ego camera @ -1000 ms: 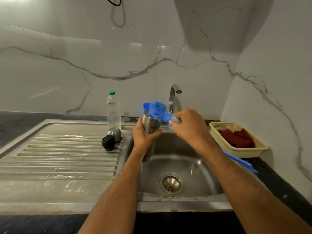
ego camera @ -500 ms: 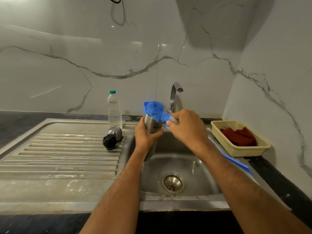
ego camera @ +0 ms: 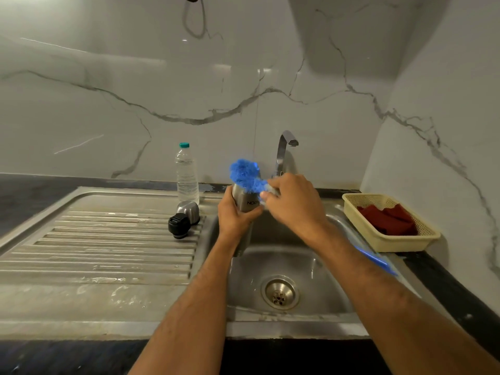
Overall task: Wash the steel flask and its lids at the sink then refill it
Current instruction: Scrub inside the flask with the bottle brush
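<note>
Steel flask (ego camera: 244,204) in left hand (ego camera: 234,216), fluffy blue brush (ego camera: 244,174) prob. at mouth.

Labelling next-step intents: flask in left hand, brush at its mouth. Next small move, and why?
Probably push the brush down into the flask: its blue head sits at the open mouth, the left hand steadies the body over the sink, and the right hand grips the handle.

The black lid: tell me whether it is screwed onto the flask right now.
No: the black lid lies on the draining board, apart from the flask that the left hand grips.
</note>
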